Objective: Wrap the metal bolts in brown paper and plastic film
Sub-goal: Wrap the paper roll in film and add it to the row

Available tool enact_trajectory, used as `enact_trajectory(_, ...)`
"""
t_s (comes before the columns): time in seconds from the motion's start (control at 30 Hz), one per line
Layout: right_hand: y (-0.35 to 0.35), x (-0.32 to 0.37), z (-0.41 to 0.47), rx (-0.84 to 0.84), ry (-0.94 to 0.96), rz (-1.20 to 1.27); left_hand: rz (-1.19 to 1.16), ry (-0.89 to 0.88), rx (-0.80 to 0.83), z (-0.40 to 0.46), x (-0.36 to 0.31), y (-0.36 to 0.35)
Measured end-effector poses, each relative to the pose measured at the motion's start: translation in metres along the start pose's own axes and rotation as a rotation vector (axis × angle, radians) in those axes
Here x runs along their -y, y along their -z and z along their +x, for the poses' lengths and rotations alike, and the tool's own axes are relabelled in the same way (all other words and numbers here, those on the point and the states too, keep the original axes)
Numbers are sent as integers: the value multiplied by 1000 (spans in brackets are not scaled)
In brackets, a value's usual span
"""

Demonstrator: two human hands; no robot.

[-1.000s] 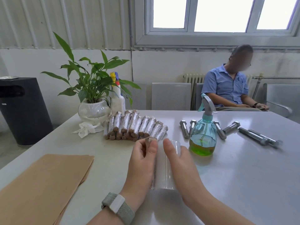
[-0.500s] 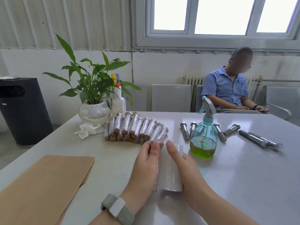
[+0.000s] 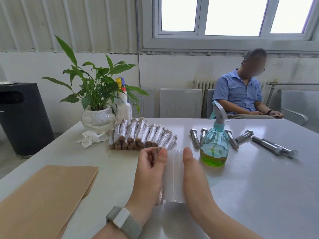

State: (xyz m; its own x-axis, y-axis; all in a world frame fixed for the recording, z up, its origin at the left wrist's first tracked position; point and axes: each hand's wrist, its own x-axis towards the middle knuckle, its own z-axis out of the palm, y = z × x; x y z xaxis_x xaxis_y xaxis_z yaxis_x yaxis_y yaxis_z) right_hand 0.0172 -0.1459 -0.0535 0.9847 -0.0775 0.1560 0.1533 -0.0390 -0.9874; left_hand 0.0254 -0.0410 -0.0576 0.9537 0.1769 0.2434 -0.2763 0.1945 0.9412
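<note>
Left hand: the left hand, low centre of the frame, curls its fingers and thumb round the paper-wrapped bolt, whose brown end shows above the thumb and whose lower end shows at the heel of the hand.
Right hand: the right hand lies flat with fingers straight, its edge pressed against the clear plastic film stretched between the two hands.
Wrapped pile: a row of finished wrapped bolts lies just beyond the hands, centre frame, leaning side by side.
Bare bolts: loose metal bolts lie at centre right, some behind the spray bottle, two well to its right.
Paper stack: brown paper sheets fill the lower left, running off the table's near edge.
Open room: bare table spreads right of the right hand up to the frame edge; a narrower strip lies between the paper and the left hand.
Far edge: a potted plant, a white bottle and a crumpled tissue sit at upper left.
Writing: none can be read.
</note>
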Motion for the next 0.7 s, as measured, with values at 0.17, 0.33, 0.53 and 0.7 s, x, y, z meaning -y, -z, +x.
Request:
enact_trajectory(0.17, 1, 0, -3, -118, 65, -29, -257, 202, 190, -9, -1, -2)
enact_trajectory(0.33, 9, 3, 5, -30, -147, 144, -155, 91, 150, -10, 5, -5)
enact_trajectory(0.53, 16, 5, 8, 32, -198, 142, 363, -219, 125, -5, 6, 2)
enact_trajectory(0.7, 9, 1, 5, 10, -222, 156, 366, -218, 57, -5, 11, 1)
